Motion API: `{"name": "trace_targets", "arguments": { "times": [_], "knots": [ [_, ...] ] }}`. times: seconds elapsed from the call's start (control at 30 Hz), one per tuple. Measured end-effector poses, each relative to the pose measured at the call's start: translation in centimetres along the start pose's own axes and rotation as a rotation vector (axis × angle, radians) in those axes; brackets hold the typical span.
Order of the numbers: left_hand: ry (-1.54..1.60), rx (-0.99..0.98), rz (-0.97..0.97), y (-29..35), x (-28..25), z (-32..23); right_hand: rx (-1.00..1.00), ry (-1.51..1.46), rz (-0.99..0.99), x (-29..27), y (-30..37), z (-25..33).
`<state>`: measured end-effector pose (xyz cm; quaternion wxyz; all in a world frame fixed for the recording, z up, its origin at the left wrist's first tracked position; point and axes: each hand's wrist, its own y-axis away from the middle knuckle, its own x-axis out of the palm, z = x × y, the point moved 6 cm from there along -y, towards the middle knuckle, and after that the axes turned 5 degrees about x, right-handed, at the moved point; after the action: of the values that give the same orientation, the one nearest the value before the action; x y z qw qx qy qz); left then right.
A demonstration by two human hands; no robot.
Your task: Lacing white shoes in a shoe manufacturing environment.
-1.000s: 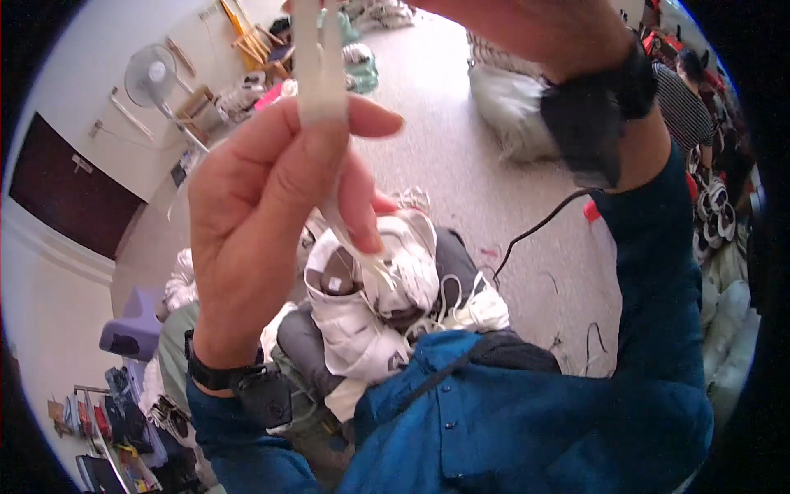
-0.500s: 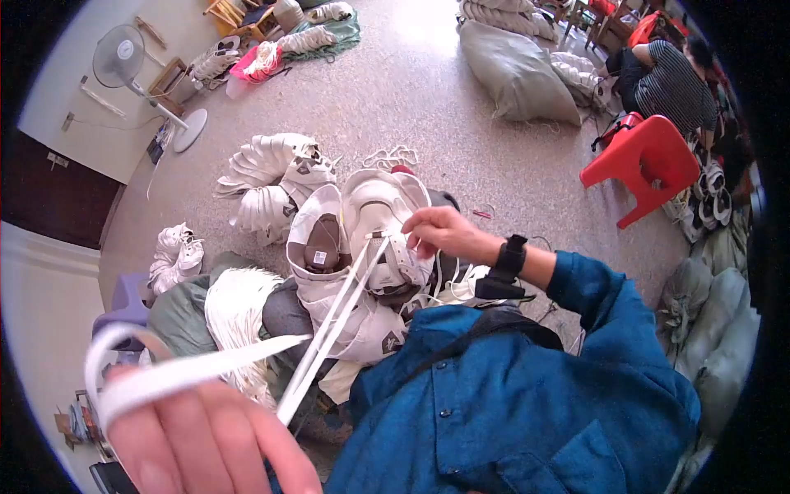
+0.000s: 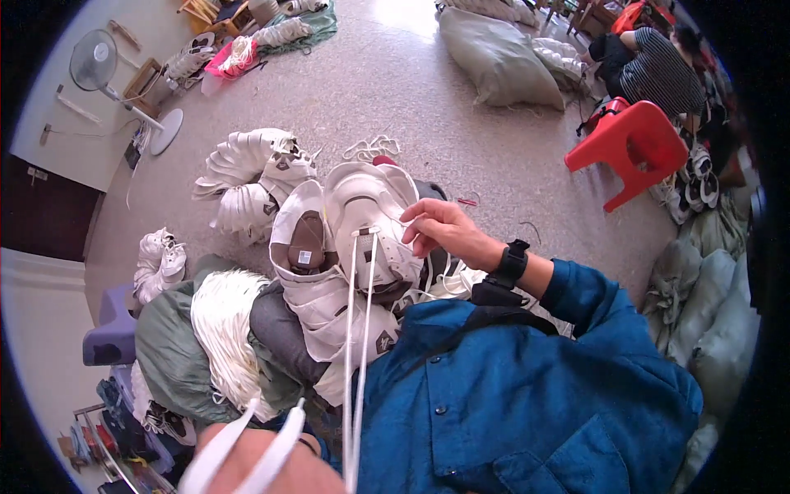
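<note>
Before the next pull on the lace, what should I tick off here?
1. Right hand on the white shoe: ok, fingers rest at its side.
2. Left hand gripping both lace ends: ok.
3. White lace taut, two strands running straight: ok.
4. Lace seated in the eyelets: cannot tell.
5. Shoe steady on the lap pile: ok.

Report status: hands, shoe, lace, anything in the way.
Left hand pinching white lace ends, pulled taut. Right hand steadying white shoe on lap. Nothing blocking.
</note>
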<state>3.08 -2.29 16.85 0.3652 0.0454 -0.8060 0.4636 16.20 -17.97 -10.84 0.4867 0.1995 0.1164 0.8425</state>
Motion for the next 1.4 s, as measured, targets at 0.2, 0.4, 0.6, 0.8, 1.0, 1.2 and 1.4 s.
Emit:
{"name": "trace_targets", "arguments": {
  "times": [0.2, 0.4, 0.6, 0.8, 1.0, 1.2, 1.4],
  "knots": [
    [0.099, 0.079, -0.071, 2.1, -0.3, 3.6, -0.001, 0.008, 0.151, 3.2, 0.1, 1.3],
    [0.1, 0.065, 0.197, 3.6, -1.2, 4.5, 0.335, 0.001, 0.289, 6.3, -0.8, -0.5],
    [-0.446, -0.349, -0.39, 11.6, -4.3, 2.4, 0.415, -0.336, 0.329, 8.1, -0.5, -2.0],
    [-1.019, -0.158, -1.387, 21.9, -16.7, -0.4, 0.126, -0.057, 0.318, 8.9, 2.5, -1.0],
    [-0.253, -0.149, -1.29, 19.3, -22.0, 5.3, 0.033, 0.017, 0.454, 9.2, 3.8, -0.7],
    [-0.287, -0.05, -1.347, 19.8, -23.6, 4.5, 0.097, 0.219, 0.354, 4.2, 5.1, -0.4],
    [-1.017, -0.609, -1.38, 22.0, -21.3, -1.4, 0.006, -0.45, 0.106, -2.1, 5.2, -0.6]
  ]
}}
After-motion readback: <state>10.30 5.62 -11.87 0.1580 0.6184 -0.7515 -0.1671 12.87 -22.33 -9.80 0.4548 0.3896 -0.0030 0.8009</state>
